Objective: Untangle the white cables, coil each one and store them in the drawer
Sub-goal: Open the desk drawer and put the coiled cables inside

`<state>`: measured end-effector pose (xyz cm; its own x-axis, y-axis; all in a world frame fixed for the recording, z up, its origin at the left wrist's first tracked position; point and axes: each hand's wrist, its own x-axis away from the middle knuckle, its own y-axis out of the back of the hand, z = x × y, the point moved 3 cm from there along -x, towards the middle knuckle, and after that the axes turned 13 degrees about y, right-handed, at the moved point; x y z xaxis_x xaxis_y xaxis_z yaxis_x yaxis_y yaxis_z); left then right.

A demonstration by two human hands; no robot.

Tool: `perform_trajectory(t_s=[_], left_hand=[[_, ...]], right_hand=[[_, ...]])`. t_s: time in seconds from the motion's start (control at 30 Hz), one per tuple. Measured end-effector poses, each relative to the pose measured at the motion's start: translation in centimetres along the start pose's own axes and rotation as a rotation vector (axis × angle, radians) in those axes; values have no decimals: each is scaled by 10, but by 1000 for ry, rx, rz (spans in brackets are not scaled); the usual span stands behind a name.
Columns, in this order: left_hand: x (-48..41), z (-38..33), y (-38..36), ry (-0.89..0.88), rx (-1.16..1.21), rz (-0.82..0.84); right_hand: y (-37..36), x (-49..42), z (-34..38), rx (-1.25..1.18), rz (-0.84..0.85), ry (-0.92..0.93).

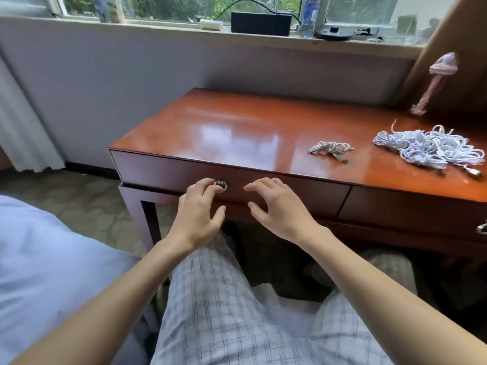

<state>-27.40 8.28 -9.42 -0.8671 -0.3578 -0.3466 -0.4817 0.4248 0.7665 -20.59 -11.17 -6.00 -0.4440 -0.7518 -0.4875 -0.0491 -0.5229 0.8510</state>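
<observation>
**Desk with cables: items as we find them**

1. Desk (237,133): red-brown, glossy top, filling the middle and right of the frame.
2. Drawer (290,191): the left one of two, front flush with the desk and closed, centre of the frame. Its ring pull (222,184) sits left of centre.
3. Left hand (200,214): fingers spread and bent, two fingertips touching the ring pull, thumb well apart below it. We see nothing pinched; the grip is wide.
4. Right hand (279,206): just right of the left hand, in front of the drawer. Its fingers are spread and loosely bent and hold nothing.
5. Coiled cable (330,150): one small white bundle, plug end pointing left, lying on the desk top right of centre.
6. Tangled cables (429,148): a large white heap on the desk top at the right edge of the frame, near the coiled cable but apart from it.
7. Second drawer (408,212): lower right, also closed.
8. Black box (261,22): on the windowsill, top centre.
9. Checked trousers (224,312): on our knees, bottom centre.
</observation>
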Motion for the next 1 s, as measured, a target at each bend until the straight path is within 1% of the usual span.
perform_trajectory(t_s=[0.1,0.17,0.27,0.33,0.4,0.47,0.57,0.7,0.87,1.0], left_hand=[[0,8,-1,39,-11,17],[-3,15,-3,108,25,33],[-8,23,-6,249,249,66],[-11,23,-5,344,409,48],[-15,20,-5,461,520,49],[-20,16,-9,515,587,73],[-29,10,-15,525,629,82],[-38,8,-24,574,676,52],[-42,2,-23,604,662,63],[-48,-1,-19,649,632,66]], right_hand=[[-12,-7,4,-24,30,-13],[-19,-13,7,-49,50,-20],[-29,-20,10,-76,79,-33],[-36,-25,11,-100,93,-60],[-41,-27,11,-130,108,-77],[-45,-29,11,-144,121,-78],[-45,-33,12,-137,133,-69],[-40,-37,10,-101,128,-47],[-32,-37,8,8,95,18],[-27,-35,7,40,50,36]])
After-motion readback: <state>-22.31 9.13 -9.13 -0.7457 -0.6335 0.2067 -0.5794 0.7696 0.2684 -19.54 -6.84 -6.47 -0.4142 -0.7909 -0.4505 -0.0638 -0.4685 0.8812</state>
